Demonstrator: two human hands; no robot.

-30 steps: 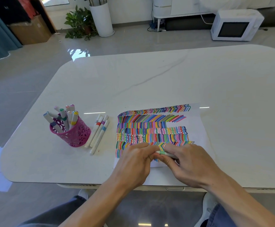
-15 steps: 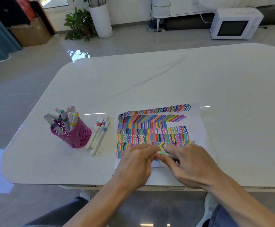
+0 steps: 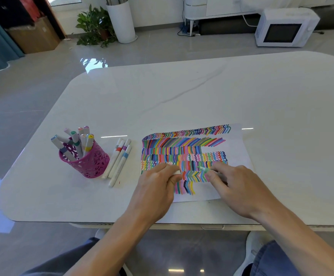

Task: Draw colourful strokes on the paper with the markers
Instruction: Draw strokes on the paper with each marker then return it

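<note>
The hands have parted over the paper (image 3: 236,148). The left hand (image 3: 156,189) pinches the cap (image 3: 176,172) in its grip, and the right hand (image 3: 241,188) grips the green marker (image 3: 204,169). Best to continue the paper's unfinished bottom row with light strokes.

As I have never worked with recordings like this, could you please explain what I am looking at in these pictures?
There is no machine here: a person sits at a white table and works with bare hands. All pictures come from one wide camera worn on the head, looking forward and down, so the arms enter from below. On the table lie a paper with rows of coloured strokes, a pink cup of markers and three loose markers beside it. The right hand holds a marker with its green tip uncapped over the strokes; the left hand pinches what looks like its white cap.
</note>
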